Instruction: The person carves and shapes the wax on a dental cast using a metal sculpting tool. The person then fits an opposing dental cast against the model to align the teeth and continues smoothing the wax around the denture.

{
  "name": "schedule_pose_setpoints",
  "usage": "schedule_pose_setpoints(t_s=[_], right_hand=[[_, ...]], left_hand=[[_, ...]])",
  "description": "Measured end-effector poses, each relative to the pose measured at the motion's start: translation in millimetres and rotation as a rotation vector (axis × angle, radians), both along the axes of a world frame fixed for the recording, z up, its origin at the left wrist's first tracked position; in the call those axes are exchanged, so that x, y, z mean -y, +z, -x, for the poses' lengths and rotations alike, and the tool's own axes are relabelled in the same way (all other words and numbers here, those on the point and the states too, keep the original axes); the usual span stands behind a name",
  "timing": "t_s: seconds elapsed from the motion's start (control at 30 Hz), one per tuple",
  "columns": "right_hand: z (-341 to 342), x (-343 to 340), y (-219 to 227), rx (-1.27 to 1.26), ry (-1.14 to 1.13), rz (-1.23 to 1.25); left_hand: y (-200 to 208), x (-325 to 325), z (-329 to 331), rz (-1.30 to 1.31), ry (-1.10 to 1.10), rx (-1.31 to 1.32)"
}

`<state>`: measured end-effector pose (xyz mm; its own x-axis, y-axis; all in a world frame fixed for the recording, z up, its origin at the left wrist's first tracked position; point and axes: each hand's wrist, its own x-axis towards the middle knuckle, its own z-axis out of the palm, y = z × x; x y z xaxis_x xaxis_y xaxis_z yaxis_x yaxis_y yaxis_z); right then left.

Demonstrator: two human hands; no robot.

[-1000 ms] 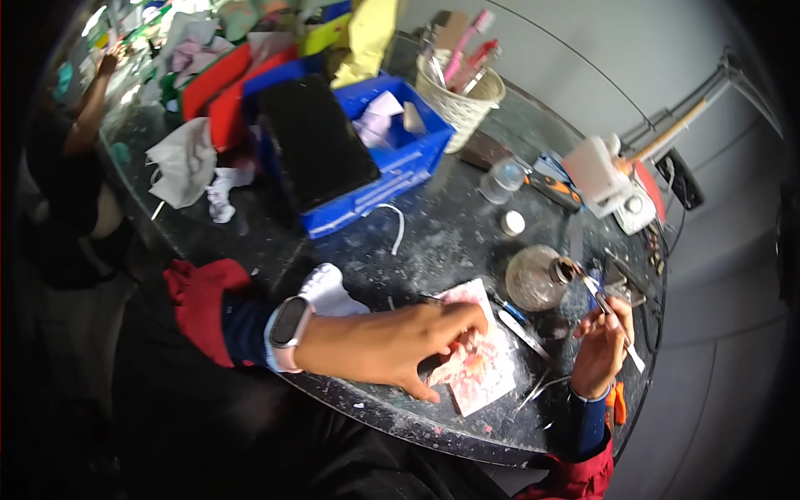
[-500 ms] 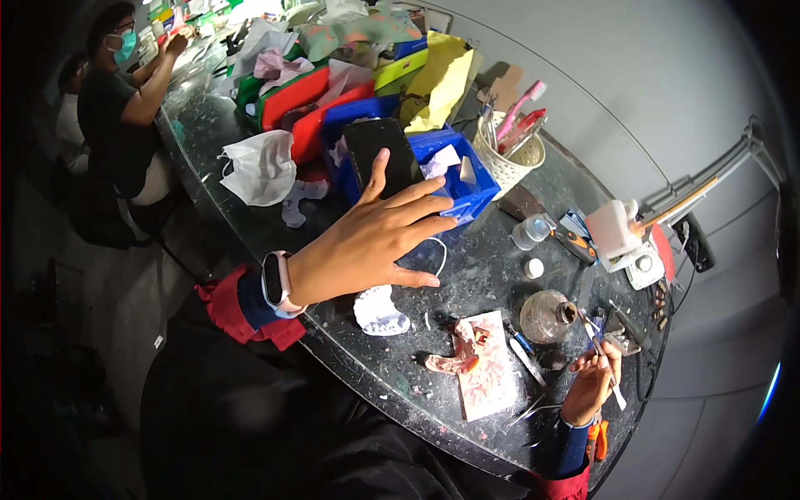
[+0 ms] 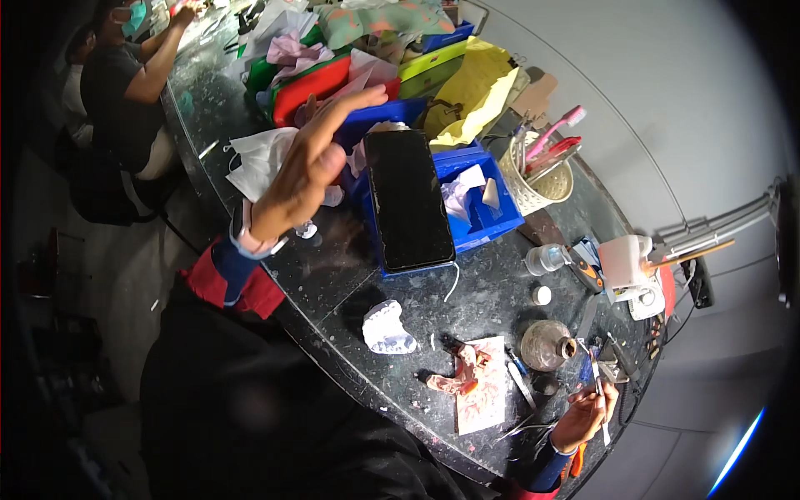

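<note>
My left hand is raised over the bench's near left part, fingers stretched out and nothing in it. Close to it lie a white face mask and a black phone, which leans on a blue bin. My right hand grips a slim metal spatula, its upper end near a round glass spirit burner. Left of that hand, a pink wax piece with tooth-like parts rests partly on a stained white slab. A white plaster dental cast sits farther left.
Red, green and yellow bins with crumpled wrappings crowd the back. A white basket holds toothbrushes and tools. A small clear jar, a white cap and a knife lie around. Another person works at far left.
My left hand has moved left and turned, away from the front of the phone, which now shows fully. My right hand still grips the spatula, slightly lower in view. The view has shifted a little.
</note>
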<state>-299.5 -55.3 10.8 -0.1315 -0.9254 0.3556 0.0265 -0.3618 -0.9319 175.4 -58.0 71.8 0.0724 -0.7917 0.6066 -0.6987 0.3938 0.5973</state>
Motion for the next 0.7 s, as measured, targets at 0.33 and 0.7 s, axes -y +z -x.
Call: schedule_pose_setpoints(t_s=[0.33, 0.7], right_hand=[[-4, 12, -1, 0.035, 0.005, -0.028], [9, 1, -6, 0.021, 0.020, -0.113]], left_hand=[[-46, 8, -27, 0.207, -0.049, -0.065], [-50, 16, -2, 0.366, 0.018, -0.166]])
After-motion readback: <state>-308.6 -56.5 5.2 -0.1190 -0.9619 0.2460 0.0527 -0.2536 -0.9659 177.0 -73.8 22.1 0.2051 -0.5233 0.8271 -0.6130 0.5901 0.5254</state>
